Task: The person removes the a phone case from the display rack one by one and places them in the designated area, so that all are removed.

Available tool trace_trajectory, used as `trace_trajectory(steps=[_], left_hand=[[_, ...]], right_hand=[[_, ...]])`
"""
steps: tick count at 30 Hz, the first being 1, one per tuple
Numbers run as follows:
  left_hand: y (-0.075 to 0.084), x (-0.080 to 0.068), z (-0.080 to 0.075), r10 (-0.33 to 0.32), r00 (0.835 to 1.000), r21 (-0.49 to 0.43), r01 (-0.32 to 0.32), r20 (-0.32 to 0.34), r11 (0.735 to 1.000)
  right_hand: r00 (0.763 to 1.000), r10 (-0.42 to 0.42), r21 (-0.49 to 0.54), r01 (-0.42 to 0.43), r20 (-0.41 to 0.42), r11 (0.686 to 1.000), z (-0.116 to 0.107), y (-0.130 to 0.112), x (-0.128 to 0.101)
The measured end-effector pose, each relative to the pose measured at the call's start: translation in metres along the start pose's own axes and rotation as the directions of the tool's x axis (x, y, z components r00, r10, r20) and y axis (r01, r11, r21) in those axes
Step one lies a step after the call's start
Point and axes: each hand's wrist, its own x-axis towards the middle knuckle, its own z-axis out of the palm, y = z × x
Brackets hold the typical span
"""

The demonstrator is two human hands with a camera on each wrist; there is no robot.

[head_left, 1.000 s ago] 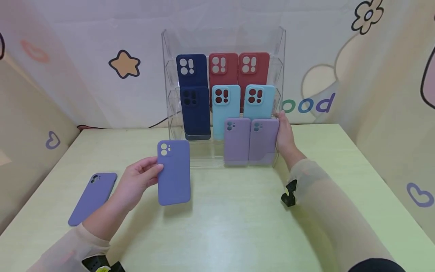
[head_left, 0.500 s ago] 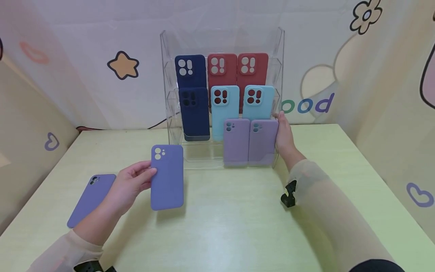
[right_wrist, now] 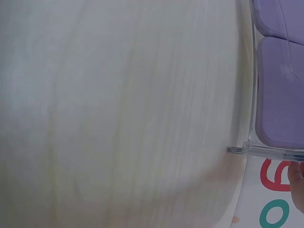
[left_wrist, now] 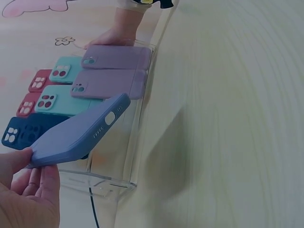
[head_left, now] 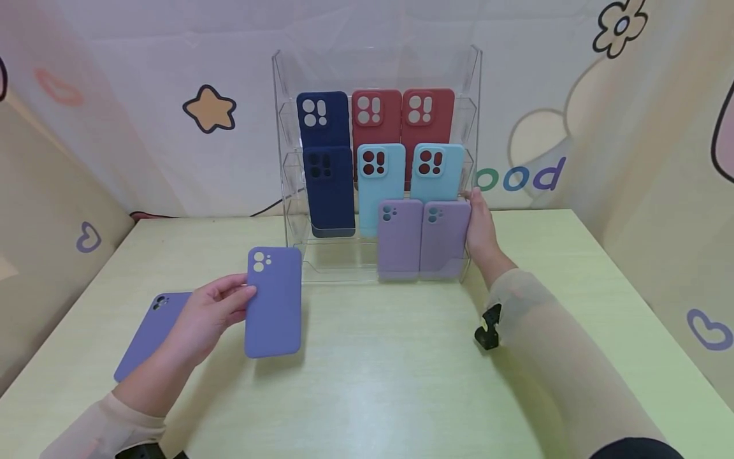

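Note:
In the head view my left hand [head_left: 203,315] pinches a blue-violet phone case [head_left: 273,303] by its left edge, between thumb and fingers. The case hangs upright above the table, its camera cutouts at the top left. Seen from the left wrist, the case [left_wrist: 78,135] shows its bottom edge with the port slot. My right hand [head_left: 484,233] grips the right side of a clear stepped display rack [head_left: 344,273]; its fingers are partly hidden. Two lilac phone cases [head_left: 399,239] stand on the rack's bottom step beside that hand. Another blue-violet phone case [head_left: 150,331] lies on the table, partly behind the left forearm.
Two navy cases [head_left: 329,191] stand at the rack's left, one before the other. Light blue cases [head_left: 381,172] fill the middle step, with red cases [head_left: 427,115] behind them. A printed cloth backdrop [head_left: 143,146] rises behind the pale table [head_left: 367,382].
My left hand has drawn the blue-violet case left and slightly down, away from the rack's front. The right hand stays at the rack's side.

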Motion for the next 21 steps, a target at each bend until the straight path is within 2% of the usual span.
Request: trace_trajectory(steps=[6, 14, 21], left_hand=[[-0.002, -0.001, -0.007, 0.001, 1.000, -0.005, -0.001, 0.003, 1.000], [-0.005, 0.001, -0.013, -0.035, 0.999, 0.000, 0.035, 0.019, 0.999], [-0.007, 0.000, -0.020, -0.060, 0.998, 0.067, 0.059, 0.012, 0.996]], right_hand=[[1.000, 0.010, -0.001, -0.010, -0.004, 1.000, 0.000, 0.000, 0.000], [1.000, 0.021, -0.011, -0.022, -0.016, 1.000, 0.000, 0.000, 0.000], [1.000, 0.016, -0.023, -0.017, -0.020, 1.000, -0.001, 0.000, 0.000]])
